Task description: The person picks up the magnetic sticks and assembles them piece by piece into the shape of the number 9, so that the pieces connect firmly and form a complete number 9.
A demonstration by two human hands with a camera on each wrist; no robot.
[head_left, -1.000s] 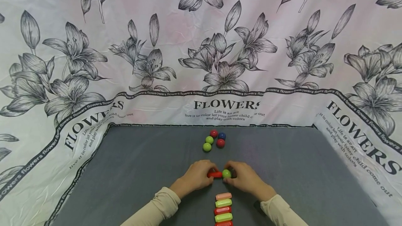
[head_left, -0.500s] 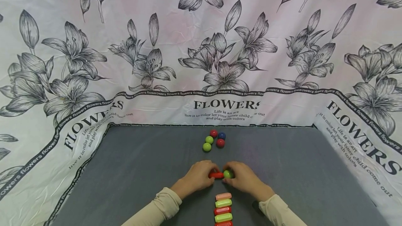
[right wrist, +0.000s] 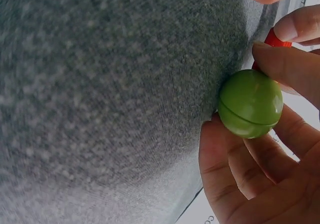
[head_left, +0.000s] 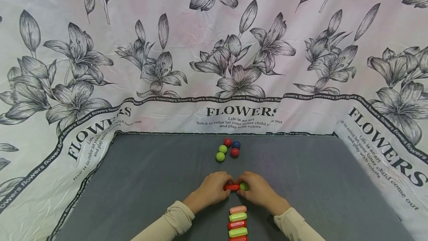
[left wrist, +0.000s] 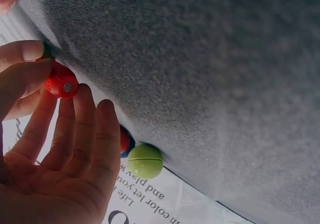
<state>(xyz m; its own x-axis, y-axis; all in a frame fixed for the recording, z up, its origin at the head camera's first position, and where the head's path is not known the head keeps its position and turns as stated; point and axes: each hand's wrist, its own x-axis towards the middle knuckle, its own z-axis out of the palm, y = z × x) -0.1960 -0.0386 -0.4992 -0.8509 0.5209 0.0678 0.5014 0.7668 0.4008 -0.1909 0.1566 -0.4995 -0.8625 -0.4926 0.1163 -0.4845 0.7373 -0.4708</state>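
In the head view my left hand pinches a short red magnetic stick between thumb and fingers. The left wrist view shows a silvery round spot on the red stick's near end. My right hand holds a glossy light-green ball, its fingers wrapping the far side. Stick and ball meet end to end, the stick's right end at the ball. Seen from the right wrist, the green ball has a seam line and partly covers the red stick. Both hands' fingertips are close together.
Beyond the hands on the grey tabletop sits a cluster of balls: green, red and blue among them. Nearer me, several sticks lie in a column, a pink one farthest. A flower-printed cloth rises around the table.
My left hand has shifted slightly right with the red stick. The green ball has moved a little right and is more covered by my right hand's fingers; the hands are closer together.
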